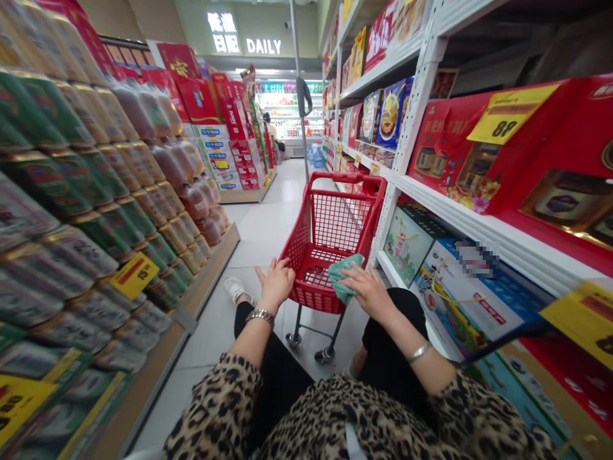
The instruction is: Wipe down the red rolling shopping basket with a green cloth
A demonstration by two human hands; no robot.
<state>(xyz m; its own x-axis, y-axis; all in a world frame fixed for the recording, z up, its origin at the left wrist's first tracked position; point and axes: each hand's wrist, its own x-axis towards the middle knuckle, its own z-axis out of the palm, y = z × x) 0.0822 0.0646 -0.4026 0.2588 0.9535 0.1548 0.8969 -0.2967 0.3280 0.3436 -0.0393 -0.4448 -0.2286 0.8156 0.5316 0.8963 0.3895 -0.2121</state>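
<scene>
A red plastic shopping cart (335, 223) stands in the aisle right in front of me. My left hand (275, 281) grips the cart's near left rim, fingers curled over the edge. A green cloth (343, 276) is pressed against the near rim of the cart under my right hand (368, 291), whose fingers lie on it. Both wrists wear bracelets. I am crouched low, with black trousers and leopard-print sleeves in view.
Stacked cans and bottles (96, 211) fill the left shelving. White shelves (460, 220) with red and blue gift boxes line the right. The tiled aisle floor (268, 223) runs ahead to a far display, where a person (272, 131) stands.
</scene>
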